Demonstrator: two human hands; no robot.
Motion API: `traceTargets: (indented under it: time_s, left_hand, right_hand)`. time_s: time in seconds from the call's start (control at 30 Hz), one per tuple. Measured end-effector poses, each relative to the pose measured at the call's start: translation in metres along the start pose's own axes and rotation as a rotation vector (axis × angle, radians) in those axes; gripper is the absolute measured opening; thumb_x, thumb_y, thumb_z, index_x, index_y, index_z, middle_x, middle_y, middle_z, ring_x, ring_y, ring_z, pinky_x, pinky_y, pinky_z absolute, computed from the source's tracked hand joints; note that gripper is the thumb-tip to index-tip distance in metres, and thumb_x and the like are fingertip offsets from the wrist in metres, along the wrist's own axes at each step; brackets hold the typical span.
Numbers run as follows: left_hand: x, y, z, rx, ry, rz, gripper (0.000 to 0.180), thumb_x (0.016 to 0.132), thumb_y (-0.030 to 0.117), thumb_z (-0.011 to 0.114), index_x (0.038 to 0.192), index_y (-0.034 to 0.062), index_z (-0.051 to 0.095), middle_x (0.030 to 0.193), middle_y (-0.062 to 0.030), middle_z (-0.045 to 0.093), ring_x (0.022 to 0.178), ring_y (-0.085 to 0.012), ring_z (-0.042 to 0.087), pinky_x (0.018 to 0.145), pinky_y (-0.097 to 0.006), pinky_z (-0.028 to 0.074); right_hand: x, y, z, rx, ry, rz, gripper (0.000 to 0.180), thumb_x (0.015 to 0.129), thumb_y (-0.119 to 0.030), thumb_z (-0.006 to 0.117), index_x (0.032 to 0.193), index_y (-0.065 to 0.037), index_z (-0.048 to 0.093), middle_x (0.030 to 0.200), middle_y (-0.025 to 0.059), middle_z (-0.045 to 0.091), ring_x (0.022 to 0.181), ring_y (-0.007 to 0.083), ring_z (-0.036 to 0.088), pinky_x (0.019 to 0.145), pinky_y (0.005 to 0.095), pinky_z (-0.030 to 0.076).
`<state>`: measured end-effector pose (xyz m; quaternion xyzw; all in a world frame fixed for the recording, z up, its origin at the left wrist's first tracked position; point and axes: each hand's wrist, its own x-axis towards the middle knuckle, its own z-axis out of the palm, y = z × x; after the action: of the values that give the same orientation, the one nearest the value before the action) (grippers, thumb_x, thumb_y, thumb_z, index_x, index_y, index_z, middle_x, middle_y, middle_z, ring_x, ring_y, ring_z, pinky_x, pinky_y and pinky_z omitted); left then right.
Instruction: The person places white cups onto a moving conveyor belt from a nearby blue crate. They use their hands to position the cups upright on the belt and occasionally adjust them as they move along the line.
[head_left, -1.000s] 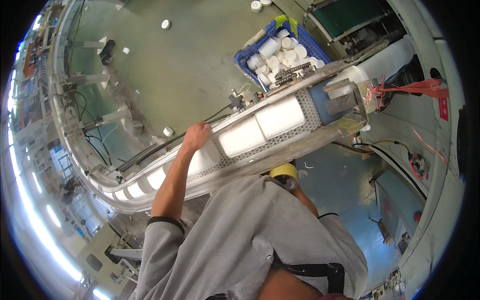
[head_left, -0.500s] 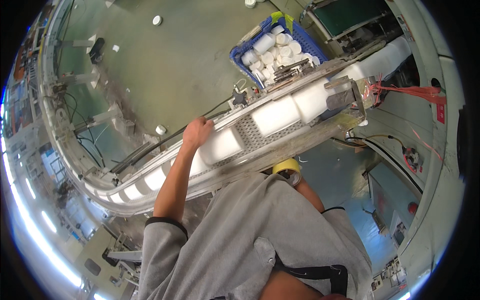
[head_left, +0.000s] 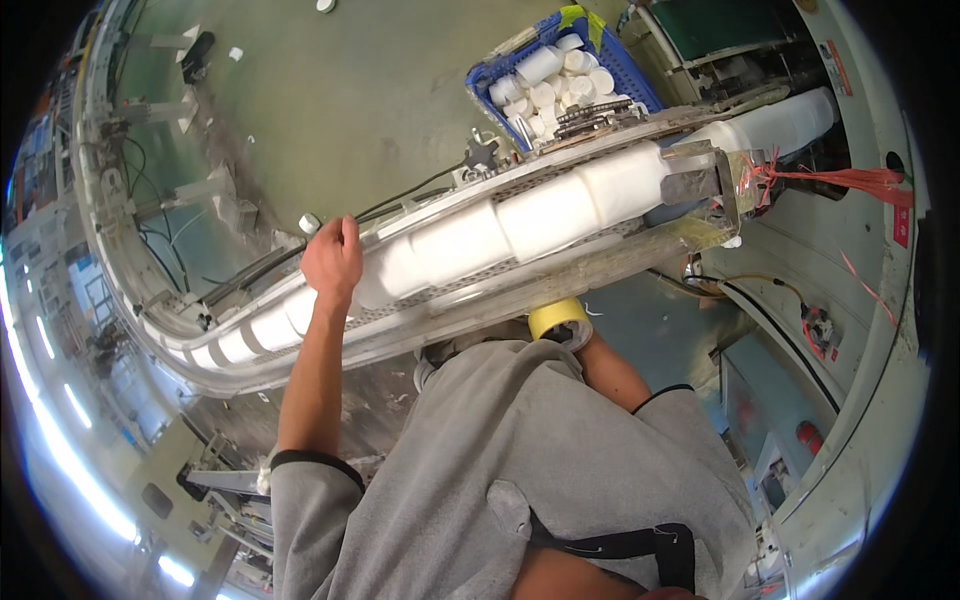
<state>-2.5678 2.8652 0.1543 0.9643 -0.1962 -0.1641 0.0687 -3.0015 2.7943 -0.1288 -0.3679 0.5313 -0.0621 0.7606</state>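
Note:
A curved conveyor (head_left: 560,262) carries a row of white cylindrical rolls (head_left: 545,215) across the view. My left hand (head_left: 333,262) reaches over it, fingers curled on the far rail beside a white roll (head_left: 400,268). My right forearm (head_left: 612,372) runs up under the conveyor's near edge. A yellow tape roll (head_left: 556,318) sits at its end, and the hand itself is hidden there. My grey shirt (head_left: 520,470) fills the lower middle.
A blue crate (head_left: 640,82) heaped with white rolls stands on the green floor beyond the conveyor. Black cables (head_left: 400,198) run along the far rail. Red strips (head_left: 850,180) hang from the metal guide at the right. Machine frames stand at the left.
My left hand has slid a little to the left along the conveyor's far rail. The row of rolls sits differently on the belt.

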Motion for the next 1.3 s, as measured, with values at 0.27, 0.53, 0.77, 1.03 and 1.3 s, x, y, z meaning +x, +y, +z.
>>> traceTargets:
  time_s: [0.27,0.53,0.77,1.03,1.3]
  left_hand:
    - [-0.005,0.005,-0.02,0.056,-0.151,-0.029,0.051,0.092,0.05,0.042,0.094,0.0092,0.072,0.093,-0.0193,0.071,0.091,-0.04,0.066,0.08,-0.047,0.052]
    - [-0.005,-0.007,-0.026,-0.021,-0.246,0.149,0.062,0.095,0.056,0.037,0.096,0.0062,0.074,0.096,-0.0212,0.071,0.093,-0.0397,0.068,0.083,-0.046,0.052]
    - [-0.004,-0.026,-0.029,-0.071,-0.297,0.311,0.068,0.097,0.062,0.034,0.096,0.0069,0.075,0.093,-0.0203,0.072,0.091,-0.0389,0.069,0.082,-0.046,0.053]
    - [-0.005,-0.035,-0.028,-0.096,-0.321,0.375,0.067,0.097,0.062,0.036,0.1,0.0065,0.074,0.098,-0.0183,0.073,0.094,-0.0371,0.068,0.083,-0.046,0.052]
    - [-0.007,-0.039,-0.028,-0.075,-0.319,0.419,0.068,0.097,0.062,0.034,0.106,0.0047,0.072,0.103,-0.0215,0.071,0.1,-0.0396,0.066,0.09,-0.046,0.049]
  right_hand:
    - [0.006,0.033,-0.014,-0.06,-0.009,-0.473,0.039,0.093,-0.043,0.055,0.118,-0.015,0.063,0.117,0.0065,0.065,0.109,0.0262,0.06,0.095,0.0419,0.048]
    - [-0.028,0.059,0.003,0.438,0.322,0.193,0.023,0.097,-0.035,0.061,0.108,-0.016,0.063,0.091,0.0017,0.068,0.074,0.0128,0.063,0.064,0.0288,0.05]
    - [-0.099,0.164,0.027,-1.332,0.488,-0.229,0.019,0.092,-0.018,0.056,0.108,-0.01,0.064,0.081,0.0134,0.067,0.069,0.0287,0.065,0.059,0.0453,0.049]
    - [-0.133,0.133,0.091,-0.94,0.56,0.023,0.026,0.092,-0.023,0.054,0.108,-0.005,0.066,0.088,0.02,0.069,0.084,0.0352,0.068,0.074,0.0485,0.051]
    - [-0.146,0.073,0.125,-0.389,0.682,0.129,0.045,0.084,-0.04,0.059,0.097,0.0,0.073,0.09,0.0207,0.071,0.084,0.0309,0.068,0.078,0.0427,0.05]
